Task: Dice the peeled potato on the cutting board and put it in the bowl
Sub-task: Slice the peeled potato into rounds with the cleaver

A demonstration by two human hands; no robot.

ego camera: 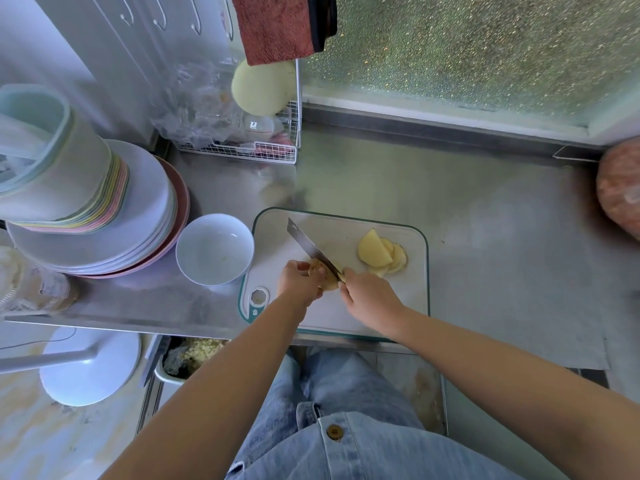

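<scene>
Left hand (299,282): the fingers are curled and pressed together, and a potato piece (327,277) is pinched under their tips against the board.
Right hand (367,296): the fingers are wrapped round the handle of a knife (310,245); the handle itself is hidden by them.
Knife: the blade is laid across the potato piece, just beside the left fingertips, and is pointed away from the right fingers toward the far left of the board.
Potato slices (381,254): a small pile is seen beyond the right fingers, apart from them, with one larger wedge leaned on top.
Cutting board (408,296): both hands are held over it.
Bowl (214,249): it is placed to the left of the left fingers, touching the board's edge; nothing is seen in it.
Plates (145,220): a stack is set further left of the bowl.
Counter (485,237): everything is borne on its steel surface.
</scene>
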